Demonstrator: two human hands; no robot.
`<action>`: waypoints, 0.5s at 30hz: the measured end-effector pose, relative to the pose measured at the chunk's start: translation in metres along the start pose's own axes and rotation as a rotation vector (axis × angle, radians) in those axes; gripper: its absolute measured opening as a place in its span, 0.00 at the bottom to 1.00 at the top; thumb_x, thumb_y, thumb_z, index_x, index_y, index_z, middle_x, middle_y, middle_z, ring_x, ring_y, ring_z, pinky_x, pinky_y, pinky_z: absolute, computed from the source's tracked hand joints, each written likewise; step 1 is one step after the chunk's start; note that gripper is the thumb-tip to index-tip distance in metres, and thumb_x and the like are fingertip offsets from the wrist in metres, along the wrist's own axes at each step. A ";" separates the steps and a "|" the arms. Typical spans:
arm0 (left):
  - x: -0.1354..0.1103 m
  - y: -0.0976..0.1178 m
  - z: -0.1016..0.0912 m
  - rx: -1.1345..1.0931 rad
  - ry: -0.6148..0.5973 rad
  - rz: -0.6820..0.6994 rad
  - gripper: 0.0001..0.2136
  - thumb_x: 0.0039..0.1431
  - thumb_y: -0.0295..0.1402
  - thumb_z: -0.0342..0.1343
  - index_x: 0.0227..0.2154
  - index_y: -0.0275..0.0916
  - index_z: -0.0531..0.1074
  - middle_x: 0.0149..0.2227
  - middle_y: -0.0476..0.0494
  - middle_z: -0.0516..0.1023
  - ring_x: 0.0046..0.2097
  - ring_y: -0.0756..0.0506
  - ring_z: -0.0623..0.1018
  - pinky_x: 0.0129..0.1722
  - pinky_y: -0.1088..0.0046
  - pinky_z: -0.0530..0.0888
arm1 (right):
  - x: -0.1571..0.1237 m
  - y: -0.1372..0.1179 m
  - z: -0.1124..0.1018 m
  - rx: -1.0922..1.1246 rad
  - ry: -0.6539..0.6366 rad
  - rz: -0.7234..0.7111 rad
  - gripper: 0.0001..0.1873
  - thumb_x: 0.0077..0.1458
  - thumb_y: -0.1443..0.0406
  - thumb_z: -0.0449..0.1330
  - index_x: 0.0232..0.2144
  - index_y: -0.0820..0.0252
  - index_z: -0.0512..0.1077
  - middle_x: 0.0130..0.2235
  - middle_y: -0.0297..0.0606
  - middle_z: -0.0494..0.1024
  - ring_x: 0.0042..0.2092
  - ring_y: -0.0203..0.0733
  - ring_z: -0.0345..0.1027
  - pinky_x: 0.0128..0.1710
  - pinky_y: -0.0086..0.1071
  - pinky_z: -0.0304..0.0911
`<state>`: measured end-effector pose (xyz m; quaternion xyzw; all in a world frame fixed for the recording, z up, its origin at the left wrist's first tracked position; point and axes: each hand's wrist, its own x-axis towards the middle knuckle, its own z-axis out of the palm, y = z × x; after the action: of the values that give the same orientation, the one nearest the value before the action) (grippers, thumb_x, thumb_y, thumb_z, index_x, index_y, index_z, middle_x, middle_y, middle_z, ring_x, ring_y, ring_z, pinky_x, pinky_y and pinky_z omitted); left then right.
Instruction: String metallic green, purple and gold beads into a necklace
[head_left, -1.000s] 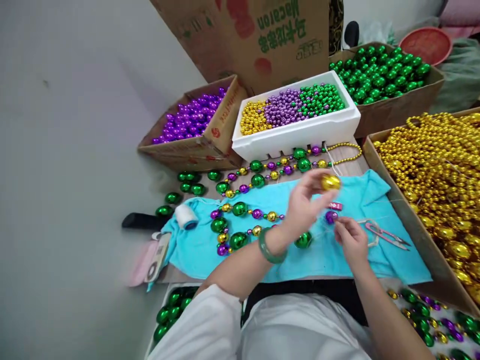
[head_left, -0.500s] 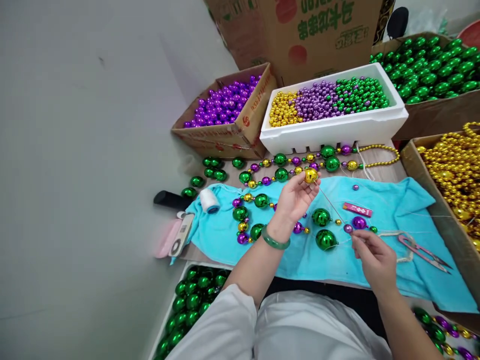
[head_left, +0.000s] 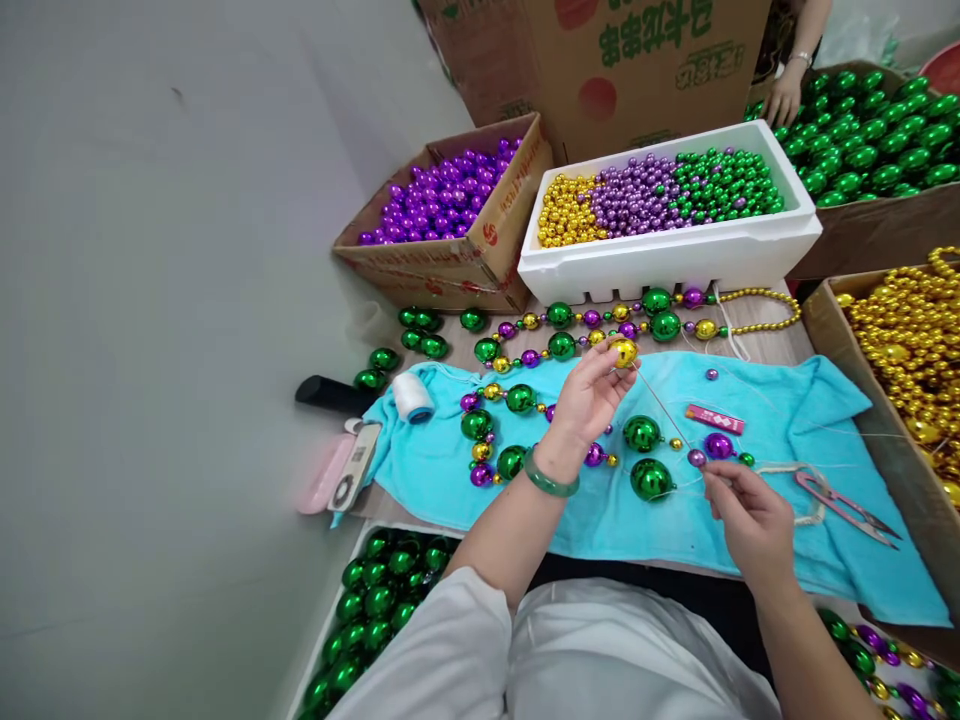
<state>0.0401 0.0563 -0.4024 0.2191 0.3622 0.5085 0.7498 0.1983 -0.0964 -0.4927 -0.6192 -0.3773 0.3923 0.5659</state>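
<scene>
My left hand (head_left: 589, 395) holds a shiny gold bead (head_left: 624, 352) between thumb and fingers, above the turquoise towel (head_left: 442, 505). From that bead a thin straight line, thread or needle, slants down to a small purple bead (head_left: 696, 457). My right hand (head_left: 750, 510) pinches at this small purple bead. Close by on the towel lie two large green beads (head_left: 651, 479), a larger purple bead (head_left: 718, 446), a pink packet (head_left: 715, 419) and pink-handled scissors (head_left: 847, 508). Left of my left wrist rests a strung bead garland (head_left: 477, 425).
Behind the towel lies a finished-looking bead necklace (head_left: 561, 346). A white foam box (head_left: 660, 250) of small beads, a carton (head_left: 427, 270) of purple beads and a carton (head_left: 862, 340) of gold strands surround it. A white thread spool (head_left: 411, 397) stands left. Another person's hand (head_left: 784, 97) touches green beads.
Another person's hand has come into view at the box of green beads, top right. The view has shifted slightly. My hands keep nearly the same pose and hold.
</scene>
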 end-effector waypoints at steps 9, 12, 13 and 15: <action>-0.008 -0.013 0.005 0.203 -0.167 0.070 0.19 0.40 0.25 0.69 0.39 0.39 0.76 0.37 0.49 0.76 0.38 0.52 0.75 0.40 0.76 0.69 | 0.006 0.003 0.002 0.033 0.005 0.002 0.10 0.53 0.59 0.63 0.35 0.60 0.76 0.23 0.32 0.71 0.23 0.32 0.62 0.22 0.27 0.59; -0.011 -0.022 0.004 0.245 -0.194 0.065 0.19 0.40 0.26 0.70 0.39 0.39 0.76 0.37 0.48 0.75 0.39 0.52 0.75 0.42 0.75 0.69 | 0.007 0.001 0.005 0.050 0.012 0.011 0.11 0.53 0.59 0.64 0.34 0.61 0.76 0.23 0.32 0.70 0.22 0.32 0.61 0.21 0.27 0.58; -0.011 -0.025 0.003 0.282 -0.220 0.042 0.20 0.40 0.27 0.70 0.39 0.39 0.75 0.38 0.48 0.75 0.39 0.52 0.75 0.43 0.75 0.70 | 0.008 0.001 0.005 0.059 0.011 0.014 0.11 0.53 0.59 0.64 0.34 0.61 0.75 0.23 0.32 0.70 0.22 0.32 0.61 0.21 0.27 0.58; -0.011 -0.025 0.001 0.424 -0.331 -0.058 0.23 0.40 0.30 0.70 0.43 0.39 0.75 0.42 0.44 0.75 0.40 0.50 0.75 0.42 0.73 0.71 | 0.011 -0.001 0.006 0.087 0.014 0.017 0.11 0.53 0.58 0.63 0.34 0.61 0.75 0.23 0.32 0.71 0.22 0.32 0.62 0.21 0.26 0.58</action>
<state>0.0538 0.0362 -0.4153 0.4411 0.3393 0.3567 0.7504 0.1971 -0.0836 -0.4926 -0.6000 -0.3506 0.4088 0.5916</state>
